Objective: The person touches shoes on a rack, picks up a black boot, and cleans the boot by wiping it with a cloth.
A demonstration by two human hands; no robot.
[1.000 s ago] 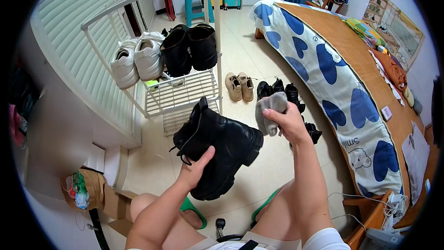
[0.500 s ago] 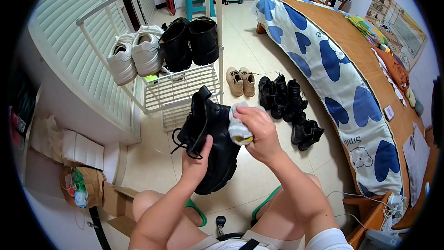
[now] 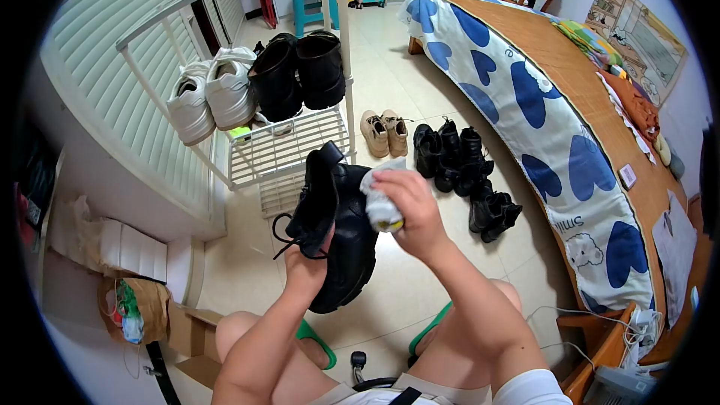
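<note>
A black lace-up boot is held up in front of me, its opening facing left and its thick sole toward the lower right. My left hand grips it at the laced opening, the fingers partly hidden by the boot. In my right hand is a bunched white cloth with a small yellow patch showing at its lower end. The cloth is at the boot's right side; whether it touches the leather I cannot tell. A black lace loop hangs off the boot's left side.
A white metal rack holds white sneakers and black boots. On the floor stand tan shoes and several black boots. A bed with a heart-patterned cover lies right; a cardboard box is lower left.
My left thumb has slipped from the boot's outside toward its opening. The boot and my right hand with the cloth sit slightly further left in view.
</note>
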